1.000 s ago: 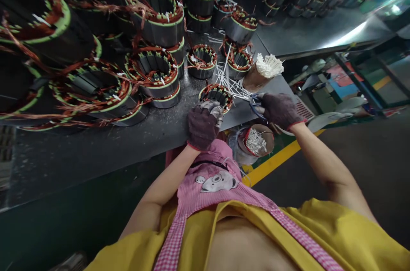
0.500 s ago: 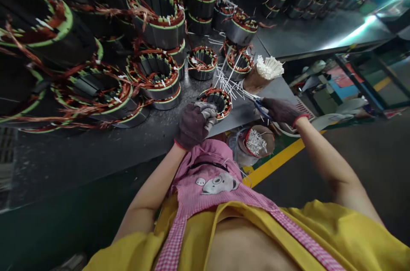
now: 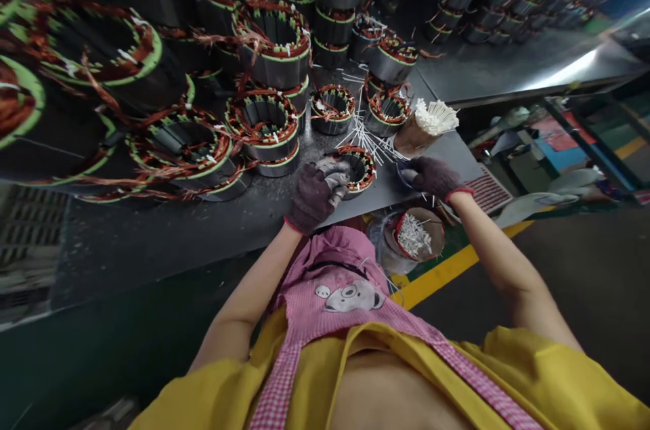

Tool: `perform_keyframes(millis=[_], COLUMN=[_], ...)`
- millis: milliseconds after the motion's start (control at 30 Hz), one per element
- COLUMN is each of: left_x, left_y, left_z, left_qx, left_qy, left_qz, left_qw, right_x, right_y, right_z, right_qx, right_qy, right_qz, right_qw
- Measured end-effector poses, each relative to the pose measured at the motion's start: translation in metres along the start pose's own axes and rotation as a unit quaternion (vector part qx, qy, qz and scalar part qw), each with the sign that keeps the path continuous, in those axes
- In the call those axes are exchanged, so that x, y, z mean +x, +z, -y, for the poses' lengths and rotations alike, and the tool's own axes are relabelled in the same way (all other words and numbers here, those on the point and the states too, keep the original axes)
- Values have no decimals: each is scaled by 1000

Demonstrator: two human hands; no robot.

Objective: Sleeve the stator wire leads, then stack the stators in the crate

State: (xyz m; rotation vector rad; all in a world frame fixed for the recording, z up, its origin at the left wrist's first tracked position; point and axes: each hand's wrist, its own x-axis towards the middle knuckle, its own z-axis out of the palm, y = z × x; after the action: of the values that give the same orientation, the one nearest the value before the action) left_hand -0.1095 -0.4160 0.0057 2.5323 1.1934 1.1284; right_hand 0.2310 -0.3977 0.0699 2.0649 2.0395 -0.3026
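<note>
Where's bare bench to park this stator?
Bare bench lies left of the left hand, along the near edge below the stacked stators. Crowded around the small stator, loose white sleeves and right hand.

A small stator (image 3: 359, 170) sits on the table (image 3: 152, 240) near its near edge; the left hand (image 3: 315, 194) touches its left side; the right hand (image 3: 430, 177) lies just right of it; loose strips (image 3: 368, 135) lie just behind it; a bundle of strips (image 3: 425, 125) stands far right; stacked stators (image 3: 264, 122) stand left; a bucket (image 3: 414, 237) sits below the table's edge.
</note>
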Motion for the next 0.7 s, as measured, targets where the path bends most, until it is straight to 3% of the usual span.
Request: perform_keyframes(millis=[67, 133, 233, 300, 367, 467, 600, 700], left_x=[-2, -10, -43, -76, -112, -152, -165, -160], left_y=[3, -3, -33, -63, -94, -128, -133, -125], left_z=[-4, -7, -2, 10, 24, 37, 38, 36], left_qx=[59, 98, 116, 133, 171, 256, 354, 382], left_qy=[-39, -60, -33, -33, -96, -238, -337, -359], left_qz=[-32, -67, -66, -16, 22, -13, -74, -72], left_qw=[997, 991, 990, 990, 980, 937, 869, 848], right_x=[-10, -20, -33, -36, -32, -19, -4, 3], right_y=[4, 5, 6, 6, 5, 0, -9, -8], right_z=[15, 40, 82, 105, 122, 140, 159, 169], right_qx=[33, 71, 102, 88, 53, -14, -65, -41], right_qy=[-6, -73, -200, -252, -275, -276, -247, -239], right_qz=[-101, -205, -273, -251, -199, -126, -98, -99], right_qw=[994, 974, 936, 931, 939, 953, 962, 965])
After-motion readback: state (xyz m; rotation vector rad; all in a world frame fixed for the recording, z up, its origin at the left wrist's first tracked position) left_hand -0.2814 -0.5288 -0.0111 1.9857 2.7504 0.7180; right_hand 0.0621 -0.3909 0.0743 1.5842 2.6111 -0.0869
